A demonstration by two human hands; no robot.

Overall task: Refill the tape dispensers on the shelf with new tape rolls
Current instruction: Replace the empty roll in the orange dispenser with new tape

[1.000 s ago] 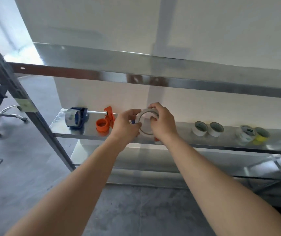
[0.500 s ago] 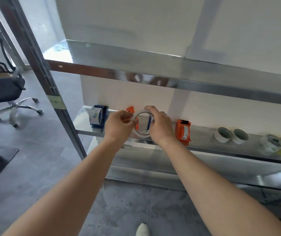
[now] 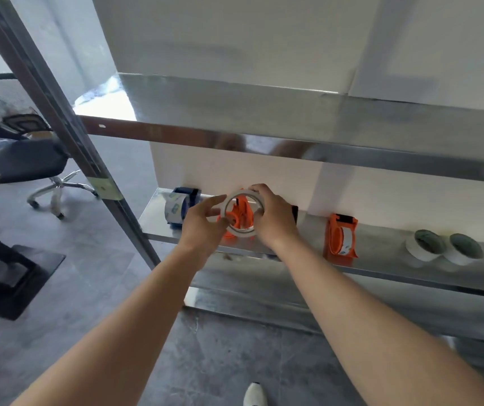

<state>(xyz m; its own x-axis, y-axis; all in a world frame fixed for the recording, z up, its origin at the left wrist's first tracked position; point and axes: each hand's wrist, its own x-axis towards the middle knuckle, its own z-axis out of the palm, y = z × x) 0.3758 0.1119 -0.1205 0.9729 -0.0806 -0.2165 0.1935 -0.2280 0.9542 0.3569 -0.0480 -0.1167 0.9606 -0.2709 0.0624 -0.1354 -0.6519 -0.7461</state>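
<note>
A white tape roll (image 3: 239,197) is held upright between both hands in front of the middle shelf (image 3: 381,244). My right hand (image 3: 276,221) grips its right rim, and my left hand (image 3: 202,224) pinches its left rim. Through the roll's hole shows an orange dispenser (image 3: 239,216) standing on the shelf right behind it. At the shelf's left end a blue dispenser (image 3: 180,206) carries a roll. Another orange dispenser (image 3: 341,238) with tape in it stands to the right. Two white rolls (image 3: 443,247) lie further right.
The steel upper shelf (image 3: 293,112) juts out above my hands. A slanted metal upright (image 3: 68,133) frames the rack's left side. An office chair (image 3: 27,162) and a black stand base (image 3: 12,282) are on the grey floor to the left. A shoe (image 3: 254,397) shows below.
The view has swung left along the shelf. Both hands carried the white roll leftward, from the bare stretch of shelf to just in front of the left orange dispenser.
</note>
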